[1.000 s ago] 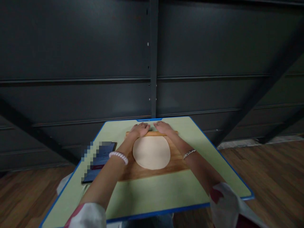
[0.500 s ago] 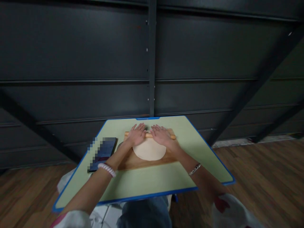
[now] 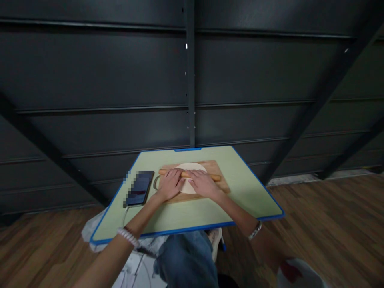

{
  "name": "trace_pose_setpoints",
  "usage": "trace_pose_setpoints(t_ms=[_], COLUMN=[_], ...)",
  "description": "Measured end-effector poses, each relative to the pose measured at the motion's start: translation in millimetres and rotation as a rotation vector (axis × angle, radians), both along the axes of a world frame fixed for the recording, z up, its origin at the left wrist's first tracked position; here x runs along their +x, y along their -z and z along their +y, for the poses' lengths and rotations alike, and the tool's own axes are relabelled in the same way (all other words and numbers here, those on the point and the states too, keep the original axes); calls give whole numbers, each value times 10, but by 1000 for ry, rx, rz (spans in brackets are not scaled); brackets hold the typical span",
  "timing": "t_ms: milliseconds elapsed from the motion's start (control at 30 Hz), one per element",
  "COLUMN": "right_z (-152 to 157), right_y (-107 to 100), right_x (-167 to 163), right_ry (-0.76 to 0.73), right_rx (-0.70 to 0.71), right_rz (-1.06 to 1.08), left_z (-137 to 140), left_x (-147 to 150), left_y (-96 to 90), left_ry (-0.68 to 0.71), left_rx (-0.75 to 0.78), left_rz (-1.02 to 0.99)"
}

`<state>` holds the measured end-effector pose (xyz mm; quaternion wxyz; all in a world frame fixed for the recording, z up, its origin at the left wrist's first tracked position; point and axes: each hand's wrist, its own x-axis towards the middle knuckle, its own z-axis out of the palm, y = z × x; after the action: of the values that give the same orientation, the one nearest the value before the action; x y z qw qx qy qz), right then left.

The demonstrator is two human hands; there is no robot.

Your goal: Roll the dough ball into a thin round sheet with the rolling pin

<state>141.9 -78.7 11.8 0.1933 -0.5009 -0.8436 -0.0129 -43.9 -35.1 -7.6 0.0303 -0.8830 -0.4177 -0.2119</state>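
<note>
A wooden rolling pin (image 3: 215, 177) lies across a round, flat sheet of pale dough (image 3: 192, 165) on a wooden board (image 3: 214, 165). My left hand (image 3: 171, 183) rests on the left part of the pin, its fingers laid flat over the wood. Beside it, my right hand (image 3: 204, 182) lies on the right part, fingers likewise stretched over the pin. Neither hand wraps round it. Both thumbs point inward over the dough. Dough shows beyond the pin and between my wrists; my hands cover the rest.
The board sits on a pale green table with a blue edge (image 3: 255, 172). Left of the board lies a phone (image 3: 141, 188) with a cable. At the board's left end is a metal handle (image 3: 155, 183). A dark panelled wall (image 3: 120, 132) stands behind the table.
The rolling pin has come back towards me, from the dough's far edge to across its middle, with both hands on it. The view has shifted slightly.
</note>
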Motion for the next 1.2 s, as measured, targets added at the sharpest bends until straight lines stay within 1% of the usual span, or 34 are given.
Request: trace_pose_setpoints(t_ms=[100, 200, 367, 500, 567, 700, 833, 900, 967, 1033, 1133, 1200], right_z=[-65, -76, -2, 12, -10, -63, -107, -129, -148, -162, -166, -164], right_y=[9, 2, -33, -4, 21, 52, 54, 53, 58, 71, 97, 108], right_x=[-2, 0, -25, -66, -70, -39, -27, -29, -25, -10, 19, 24], right_ry=[-31, -34, 41, 104, 87, -7, -72, -94, -106, -105, -90, -73], right_rx=[9, -10, -94, -31, 4, 37, 28, 11, -7, -34, -65, -76], right_rz=[37, 77, 43, -31, -45, -56, -52, -41, -6, 63, 180, 211], left_z=[-93, -136, -158, -189, -229, -388, -585, -637, -631, -568, -427, -354], left_x=[-26, -53, -86, -109, -128, -182, -229, -238, -236, -223, -191, -172], left_y=[-25, -36, -37, 0, 26, 43, -13, -50, -73, -71, -26, 11], left_ry=[17, 6, 12, 22, 29, 38, 36, 36, 31, 4, -71, -98], left_rx=[-15, -44, -74, -68, -57, -34, -11, -5, -10, -18, -6, 12], left_rz=[-23, -12, 16, 8, 6, 26, 101, 126, 131, 124, 119, 122])
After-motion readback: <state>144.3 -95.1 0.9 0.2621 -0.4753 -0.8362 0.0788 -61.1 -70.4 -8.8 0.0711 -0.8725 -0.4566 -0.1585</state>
